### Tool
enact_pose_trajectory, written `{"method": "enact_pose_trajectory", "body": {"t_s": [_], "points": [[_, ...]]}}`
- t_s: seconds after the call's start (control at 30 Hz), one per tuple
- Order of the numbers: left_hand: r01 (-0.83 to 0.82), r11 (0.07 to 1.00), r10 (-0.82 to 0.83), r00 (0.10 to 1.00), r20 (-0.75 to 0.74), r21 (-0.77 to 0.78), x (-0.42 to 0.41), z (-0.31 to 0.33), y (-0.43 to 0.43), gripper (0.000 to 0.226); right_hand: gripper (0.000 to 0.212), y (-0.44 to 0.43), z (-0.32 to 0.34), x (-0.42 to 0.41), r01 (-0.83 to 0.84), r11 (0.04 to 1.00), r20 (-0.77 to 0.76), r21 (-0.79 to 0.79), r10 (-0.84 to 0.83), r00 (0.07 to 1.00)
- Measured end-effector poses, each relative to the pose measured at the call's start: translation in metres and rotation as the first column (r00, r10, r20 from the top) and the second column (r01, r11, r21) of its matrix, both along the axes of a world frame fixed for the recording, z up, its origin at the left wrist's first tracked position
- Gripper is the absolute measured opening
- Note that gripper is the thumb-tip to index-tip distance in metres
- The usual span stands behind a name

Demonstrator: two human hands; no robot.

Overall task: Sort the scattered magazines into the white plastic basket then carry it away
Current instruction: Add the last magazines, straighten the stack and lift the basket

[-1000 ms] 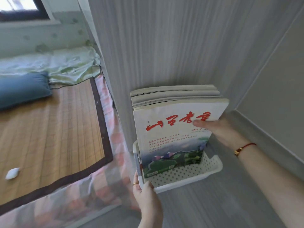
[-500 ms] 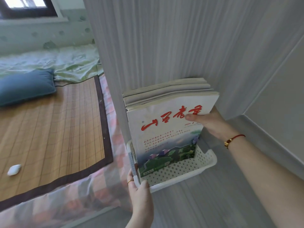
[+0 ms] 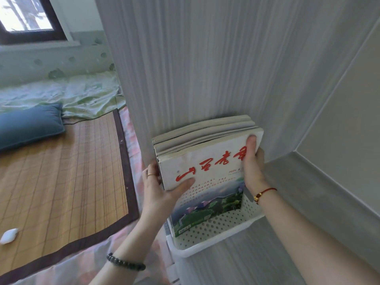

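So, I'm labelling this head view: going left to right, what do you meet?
Small white object → blue pillow → bamboo mat → left hand → magazines → right hand → red string bracelet.

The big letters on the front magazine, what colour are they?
Red, on the front magazine in the head view.

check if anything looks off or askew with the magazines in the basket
Mostly tidy. The magazines stand on end in the white plastic basket, leaning back toward the grey panel and rising well above the basket's rim. Their top edges are stepped, not flush. The left hand and right hand grip the stack's sides.
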State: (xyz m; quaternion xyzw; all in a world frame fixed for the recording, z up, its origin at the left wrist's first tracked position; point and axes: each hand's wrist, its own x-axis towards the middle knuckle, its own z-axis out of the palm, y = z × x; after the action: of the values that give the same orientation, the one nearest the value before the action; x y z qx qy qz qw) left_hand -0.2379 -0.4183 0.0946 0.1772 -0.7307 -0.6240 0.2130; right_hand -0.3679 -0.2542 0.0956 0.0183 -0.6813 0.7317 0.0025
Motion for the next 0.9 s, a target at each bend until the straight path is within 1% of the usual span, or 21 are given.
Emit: {"method": "enact_pose_trajectory", "body": {"t_s": [0.03, 0.07, 0.13, 0.2, 0.3, 0.33, 0.4, 0.43, 0.5, 0.53, 0.57, 0.6, 0.67, 0.7, 0.73, 0.8, 0.9], "points": [[-0.001, 1.0, 0.002, 1.0, -0.015, 0.024, 0.001, -0.001, 0.0, 0.066, 0.041, -0.003, -0.001, 0.001, 0.046, 0.999, -0.004, -0.029, -0.046, 0.999], [-0.003, 0.999, 0.004, 1.0, -0.029, 0.039, 0.001, -0.002, 0.0, 0.064, 0.038, -0.005, -0.002, 0.0, 0.068, 0.997, -0.005, -0.047, -0.068, 0.998], [-0.004, 0.999, 0.007, 0.998, -0.06, 0.048, 0.001, -0.002, -0.001, 0.066, 0.038, -0.007, 0.001, -0.002, 0.084, 0.995, -0.014, -0.054, -0.085, 0.996], [-0.007, 0.999, 0.011, 0.996, -0.086, 0.051, -0.002, -0.002, -0.001, 0.074, 0.042, -0.008, 0.006, -0.008, 0.087, 0.995, -0.034, -0.049, -0.089, 0.995], [-0.022, 0.999, 0.026, 0.995, -0.091, 0.047, -0.007, -0.003, 0.0, 0.083, 0.057, -0.008, 0.011, -0.017, 0.069, 0.998, -0.062, -0.013, -0.07, 0.996], [-0.024, 0.999, 0.028, 0.996, -0.081, 0.045, -0.008, -0.004, 0.0, 0.081, 0.06, -0.007, 0.009, -0.017, 0.042, 0.999, -0.07, 0.0, -0.042, 0.997], [-0.013, 0.999, 0.016, 0.998, -0.06, 0.042, -0.01, -0.002, 0.003, 0.069, 0.061, -0.003, 0.005, -0.016, -0.011, 1.0, -0.056, 0.013, 0.011, 0.998], [-0.005, 0.999, 0.007, 0.998, -0.063, 0.036, -0.011, -0.001, 0.004, 0.064, 0.068, 0.0, 0.005, -0.017, -0.041, 0.999, -0.04, 0.023, 0.042, 0.998], [0.01, 0.999, -0.006, 0.995, -0.095, 0.038, -0.01, 0.006, 0.007, 0.063, 0.088, 0.007, 0.015, -0.02, -0.121, 0.99, -0.031, 0.074, 0.124, 0.992], [0.013, 0.999, -0.007, 0.992, -0.126, 0.043, -0.009, 0.012, 0.008, 0.064, 0.092, 0.009, 0.024, -0.022, -0.13, 0.988, -0.047, 0.083, 0.134, 0.99], [0.006, 0.999, 0.001, 0.985, -0.171, 0.04, -0.008, 0.019, 0.01, 0.065, 0.088, 0.01, 0.034, -0.025, -0.123, 0.99, -0.069, 0.072, 0.128, 0.989], [-0.013, 0.999, 0.021, 0.976, -0.217, 0.04, -0.007, 0.027, 0.011, 0.066, 0.076, 0.01, 0.045, -0.029, -0.113, 0.992, -0.089, 0.057, 0.118, 0.989], [-0.065, 0.994, 0.086, 0.96, -0.268, 0.084, -0.011, 0.04, 0.013, 0.065, 0.037, 0.007, 0.062, -0.036, -0.086, 0.995, -0.121, 0.056, 0.092, 0.988], [-0.09, 0.989, 0.119, 0.958, -0.26, 0.119, -0.016, 0.044, 0.014, 0.058, 0.023, 0.004, 0.065, -0.039, -0.07, 0.995, -0.132, 0.072, 0.079, 0.988], [-0.108, 0.982, 0.142, 0.963, -0.228, 0.153, -0.019, 0.048, 0.015, 0.046, 0.016, 0.004, 0.066, -0.04, -0.051, 0.994, -0.14, 0.094, 0.063, 0.988], [-0.124, 0.966, 0.164, 0.973, -0.166, 0.225, -0.025, 0.05, 0.016, 0.021, 0.019, 0.001, 0.066, -0.04, -0.008, 0.994, -0.132, 0.106, 0.022, 0.991], [-0.13, 0.963, 0.169, 0.973, -0.156, 0.236, -0.026, 0.054, 0.014, 0.019, 0.021, -0.001, 0.068, -0.036, 0.019, 0.994, -0.125, 0.105, -0.006, 0.992]]}}
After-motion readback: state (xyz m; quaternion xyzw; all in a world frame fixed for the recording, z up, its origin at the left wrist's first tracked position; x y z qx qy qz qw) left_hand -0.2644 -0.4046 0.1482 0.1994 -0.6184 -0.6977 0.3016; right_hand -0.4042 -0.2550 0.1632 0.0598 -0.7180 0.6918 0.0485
